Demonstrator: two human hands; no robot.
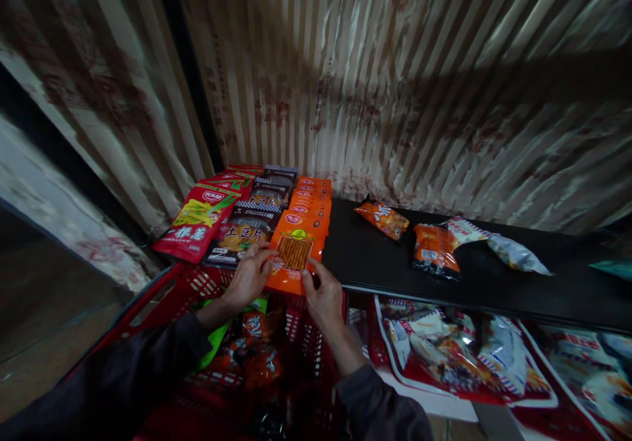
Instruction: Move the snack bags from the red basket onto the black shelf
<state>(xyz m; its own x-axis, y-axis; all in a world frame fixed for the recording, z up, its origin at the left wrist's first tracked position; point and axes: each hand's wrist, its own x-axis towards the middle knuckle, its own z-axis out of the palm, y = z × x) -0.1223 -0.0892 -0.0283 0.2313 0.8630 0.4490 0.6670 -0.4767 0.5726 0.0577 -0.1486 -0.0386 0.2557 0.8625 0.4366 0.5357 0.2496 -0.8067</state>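
Shelf (368, 263), black, runs across; red basket (172, 280) just below its edge at left. Front orange packet (295, 247) lies at the shelf's front edge, heading its row, beside a dark packet (241, 230). Left hand (249, 280) on its left side, right hand (326, 299) on its lower right; fingers narrow, pinching or merely touching: can't tell. Probably the squaring-up step; next move calls for light, even side contact. Dark packet reads 土豆片; orange logo too small.

Dark, greyish long sleeves (382, 405)
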